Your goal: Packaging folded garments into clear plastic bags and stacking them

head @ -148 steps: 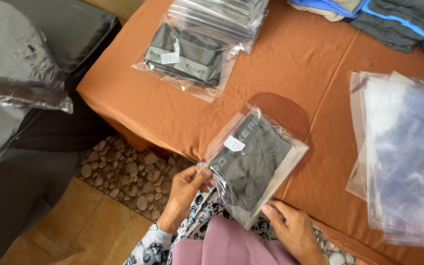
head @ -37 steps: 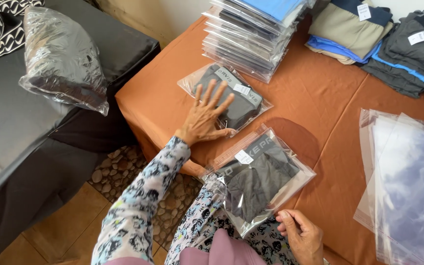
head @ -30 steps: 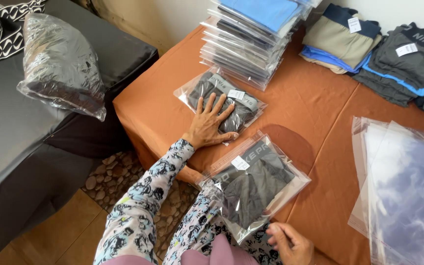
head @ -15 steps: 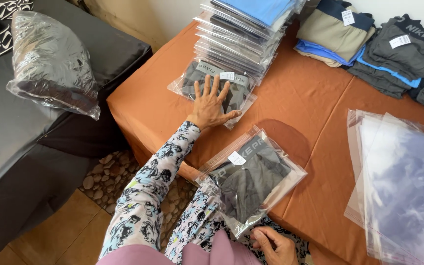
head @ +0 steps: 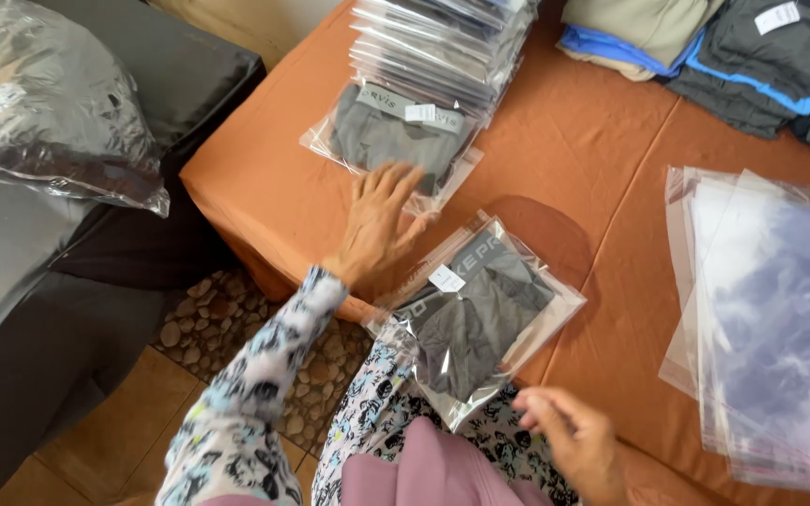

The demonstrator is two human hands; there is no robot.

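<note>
The fingers of the left hand are spread flat, palm down, their tips touching the near edge of a clear plastic packet that holds a folded grey garment. The packet lies on the orange cloth-covered surface, right at the foot of a tall stack of similar packets, glossy and slightly crumpled at the edges. The left sleeve is soft fabric with a black-and-white print.

The right hand is low in the view, its fingers curled loosely together; whether they pinch anything cannot be told, as the hand is blurred. It sits just beside the lower corner of a second clear packet, a flat rectangular bag with a dark grey folded garment and a small white tag inside. This packet lies tilted, partly on the surface's near edge and partly over the person's lap.

To the right is a pile of empty transparent bags, thin and shiny. At the far edge are folded garments in grey, olive and blue, unpacked. On the left, a dark sofa carries a large crinkled plastic bag of dark cloth. Below lies a pebbled floor.
</note>
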